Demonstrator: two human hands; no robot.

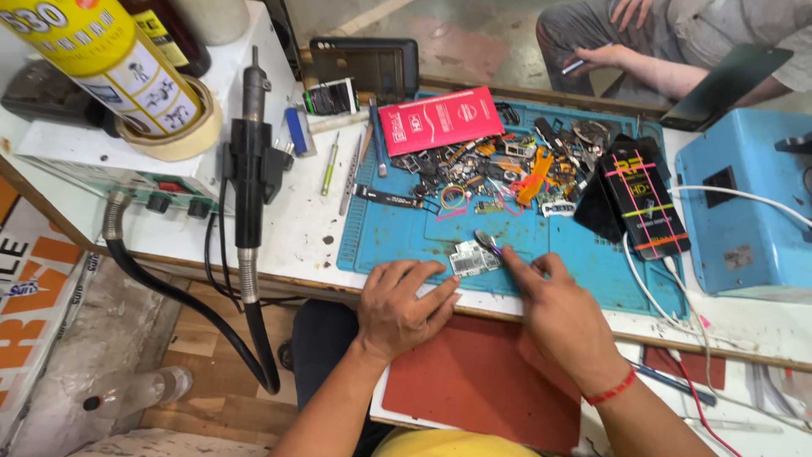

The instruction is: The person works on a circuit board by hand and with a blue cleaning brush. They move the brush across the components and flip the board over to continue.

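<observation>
On the blue mat (397,237), the left hand (397,309) lies flat by a small circuit board (474,258). The right hand (554,309) pinches tweezers (488,241) there. A flat pink packet (440,118) lies at the mat's far edge.

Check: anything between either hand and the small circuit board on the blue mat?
Nothing visible. The left hand rests flat with its fingertips at the small circuit board; the right hand holds a thin tool at its top edge. The parts pile lies farther back on the blue mat.

Spray can (101,55): top cut off by the upper edge.
Seated person (668,38): only legs and hands in view.
Parts pile (507,165): individual pieces too small to identify.
</observation>
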